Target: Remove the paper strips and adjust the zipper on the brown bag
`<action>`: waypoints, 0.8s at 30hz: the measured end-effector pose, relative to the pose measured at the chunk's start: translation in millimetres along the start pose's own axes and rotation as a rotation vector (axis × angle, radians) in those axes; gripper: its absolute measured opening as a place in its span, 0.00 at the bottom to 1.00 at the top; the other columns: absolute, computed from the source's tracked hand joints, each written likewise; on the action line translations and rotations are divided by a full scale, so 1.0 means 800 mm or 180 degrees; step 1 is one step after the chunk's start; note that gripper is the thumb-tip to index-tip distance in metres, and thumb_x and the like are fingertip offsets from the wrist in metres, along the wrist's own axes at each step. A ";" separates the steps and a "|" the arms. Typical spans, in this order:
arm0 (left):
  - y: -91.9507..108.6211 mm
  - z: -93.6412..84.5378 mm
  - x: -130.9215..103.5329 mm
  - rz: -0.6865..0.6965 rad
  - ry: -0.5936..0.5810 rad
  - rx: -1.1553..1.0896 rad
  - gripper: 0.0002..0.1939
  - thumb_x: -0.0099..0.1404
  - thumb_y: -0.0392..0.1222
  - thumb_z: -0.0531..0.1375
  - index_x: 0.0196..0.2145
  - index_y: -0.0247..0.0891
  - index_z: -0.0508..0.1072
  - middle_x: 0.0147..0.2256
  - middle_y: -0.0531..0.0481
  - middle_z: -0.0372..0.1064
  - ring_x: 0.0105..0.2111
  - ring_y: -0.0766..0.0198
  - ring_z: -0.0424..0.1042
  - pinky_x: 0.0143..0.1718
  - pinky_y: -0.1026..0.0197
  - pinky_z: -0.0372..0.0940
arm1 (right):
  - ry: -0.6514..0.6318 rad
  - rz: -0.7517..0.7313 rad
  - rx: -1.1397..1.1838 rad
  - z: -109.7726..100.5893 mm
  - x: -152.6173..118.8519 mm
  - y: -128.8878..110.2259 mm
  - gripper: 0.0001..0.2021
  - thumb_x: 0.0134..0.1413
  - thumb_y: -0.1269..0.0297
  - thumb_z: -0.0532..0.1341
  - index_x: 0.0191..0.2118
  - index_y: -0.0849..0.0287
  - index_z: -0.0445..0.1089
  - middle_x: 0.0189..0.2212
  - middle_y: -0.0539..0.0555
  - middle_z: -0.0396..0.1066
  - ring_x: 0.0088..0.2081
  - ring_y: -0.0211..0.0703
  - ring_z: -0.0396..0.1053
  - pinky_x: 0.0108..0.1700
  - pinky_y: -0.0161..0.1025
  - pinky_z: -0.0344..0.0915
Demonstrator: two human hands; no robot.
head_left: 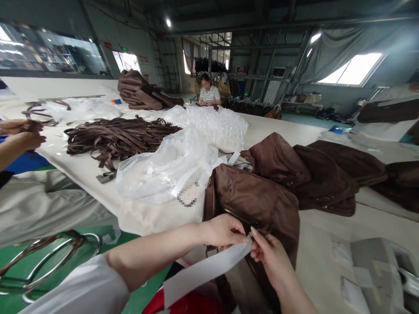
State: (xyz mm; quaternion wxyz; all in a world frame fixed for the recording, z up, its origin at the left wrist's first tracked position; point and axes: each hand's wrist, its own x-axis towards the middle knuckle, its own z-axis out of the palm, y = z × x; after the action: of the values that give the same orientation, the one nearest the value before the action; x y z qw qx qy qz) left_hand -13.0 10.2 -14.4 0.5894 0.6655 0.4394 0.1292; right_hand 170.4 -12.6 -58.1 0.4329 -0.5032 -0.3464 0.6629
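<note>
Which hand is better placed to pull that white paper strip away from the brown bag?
Probably the left hand: it pinches the white paper strip at its upper end, with the strip trailing toward that side. The right hand only touches the tip, against the brown bag.

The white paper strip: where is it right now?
In the head view, the white paper strip sits bottom centre, pinched between the left hand and right hand, right in front of the nearest brown bag at the table's near edge.

Matt brown leather bag (255, 200); smooth white paper strip (209, 268); glossy clear plastic bags (163, 168); table (327, 226) covered in plain cloth.
</note>
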 end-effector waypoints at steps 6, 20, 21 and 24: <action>-0.006 0.004 -0.003 -0.0063 0.0070 -0.0240 0.24 0.55 0.62 0.61 0.30 0.35 0.72 0.17 0.60 0.57 0.15 0.74 0.57 0.16 0.71 0.53 | -0.0193 0.0032 -0.0696 -0.022 -0.006 0.002 0.24 0.43 0.41 0.64 0.29 0.62 0.70 0.20 0.52 0.71 0.19 0.37 0.68 0.20 0.32 0.60; -0.014 0.013 0.015 0.0134 0.0362 0.0446 0.13 0.59 0.48 0.57 0.26 0.35 0.71 0.19 0.58 0.58 0.20 0.72 0.60 0.22 0.71 0.55 | 0.0139 -0.1556 -0.2285 -0.040 0.003 0.003 0.16 0.52 0.52 0.61 0.46 0.51 0.73 0.40 0.53 0.76 0.39 0.47 0.74 0.41 0.40 0.70; -0.016 0.012 0.016 0.0193 0.0421 0.0545 0.13 0.59 0.47 0.57 0.26 0.34 0.71 0.20 0.58 0.59 0.21 0.73 0.60 0.22 0.71 0.55 | -0.0045 -0.1520 -0.2295 -0.043 0.004 0.003 0.16 0.54 0.53 0.59 0.46 0.51 0.73 0.40 0.53 0.76 0.39 0.47 0.74 0.42 0.40 0.70; -0.022 0.012 0.014 0.0009 0.0339 0.0565 0.15 0.60 0.50 0.56 0.31 0.35 0.73 0.19 0.58 0.59 0.20 0.72 0.60 0.22 0.71 0.54 | -0.0201 -0.1360 -0.2232 -0.055 0.008 0.004 0.19 0.58 0.53 0.55 0.53 0.51 0.68 0.38 0.53 0.76 0.37 0.44 0.74 0.41 0.40 0.71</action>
State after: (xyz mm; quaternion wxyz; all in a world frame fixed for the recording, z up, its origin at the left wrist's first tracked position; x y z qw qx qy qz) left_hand -7.6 10.3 -37.1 0.5038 0.7079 0.4789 0.1258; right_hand 211.2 -6.7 -74.5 0.3523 -0.5165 -0.6610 0.4150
